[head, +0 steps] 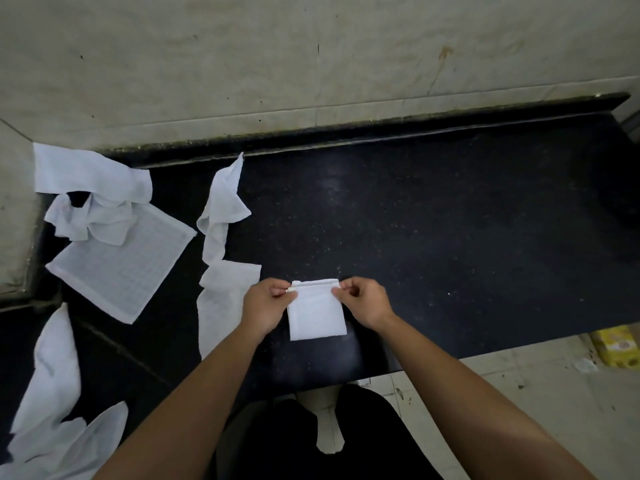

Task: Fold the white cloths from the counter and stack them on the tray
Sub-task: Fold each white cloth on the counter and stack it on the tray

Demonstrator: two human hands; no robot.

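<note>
A small folded white cloth [317,315] lies on the black counter [450,237] near its front edge. My left hand [265,304] pinches the cloth's top left corner. My right hand [363,301] pinches its top right corner. Both hands hold the upper folded edge slightly raised. Several unfolded white cloths lie to the left: a flat square cloth [121,268], a crumpled one [93,195], a long twisted one [223,209] and another [221,306] beside my left wrist. No tray is in view.
More white cloths [52,393] lie at the lower left on the counter's side wing. A stained wall [311,64] rises behind the counter. A yellow package [616,344] sits on the tiled floor at the right. My dark trousers [311,438] show below.
</note>
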